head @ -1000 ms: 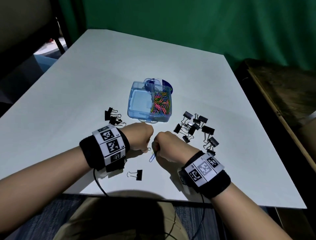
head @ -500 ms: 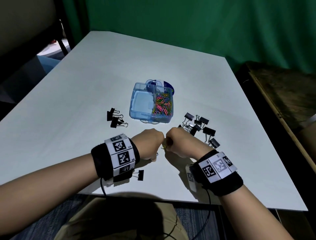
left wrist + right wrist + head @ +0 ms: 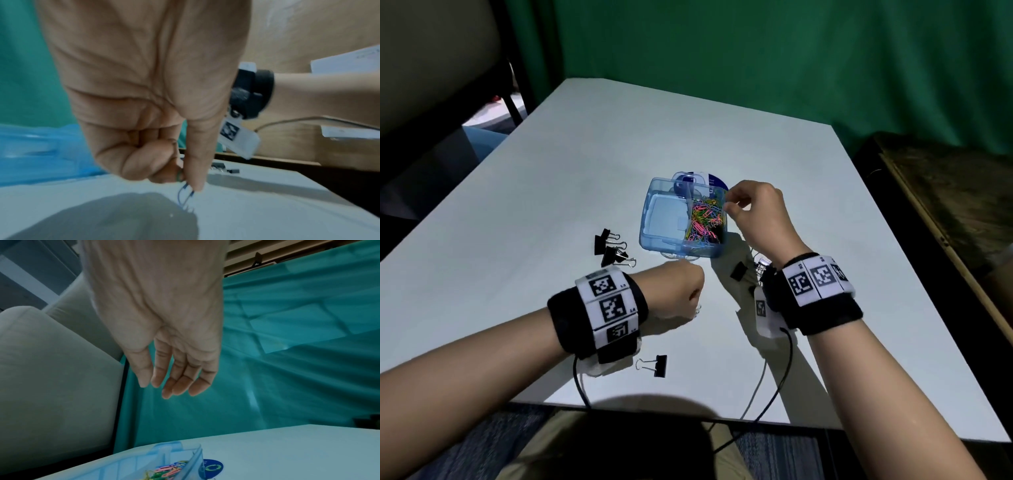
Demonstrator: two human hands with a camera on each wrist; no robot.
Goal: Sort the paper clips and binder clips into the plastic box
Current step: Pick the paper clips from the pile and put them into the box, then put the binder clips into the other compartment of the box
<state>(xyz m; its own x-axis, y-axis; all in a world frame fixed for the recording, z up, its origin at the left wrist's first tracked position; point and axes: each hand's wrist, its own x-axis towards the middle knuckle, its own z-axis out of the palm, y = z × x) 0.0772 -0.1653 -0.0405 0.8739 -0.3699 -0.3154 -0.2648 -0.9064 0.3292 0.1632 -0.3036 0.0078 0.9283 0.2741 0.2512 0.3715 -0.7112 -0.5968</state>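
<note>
Head view first: the plastic box point(image 3: 654, 219) is seen on the white table point(image 3: 551, 205), with its lid open. Its right compartment is filled with coloured paper clips point(image 3: 705, 219), and its left compartment shows only the pale bottom. The right hand point(image 3: 753, 212) is held above the right edge of the box, the fingertips close together over the paper clips; nothing can be made out between them in this view. The left hand point(image 3: 674, 294) is placed on the table just in front of the box, with the fingers curled. Three black binder clips point(image 3: 613, 246) are lying left of the box, one binder clip point(image 3: 654, 365) is lying alone near the front edge, and more black clips point(image 3: 739, 270) are partly hidden under the right wrist.

Left wrist view: the left hand point(image 3: 148, 146) is shown closed, and a blue paper clip point(image 3: 185, 194) is pinched between the thumb and the curled fingers, its lower end touching the table point(image 3: 267, 211). A green clip seems to be held there too, but the picture is blurred.

Right wrist view: the right hand point(image 3: 174, 369) is seen with relaxed, nearly straight fingers point(image 3: 160, 376), and nothing is held in them. Below it, the plastic box point(image 3: 127, 467) with the paper clips point(image 3: 166, 470) is visible.
</note>
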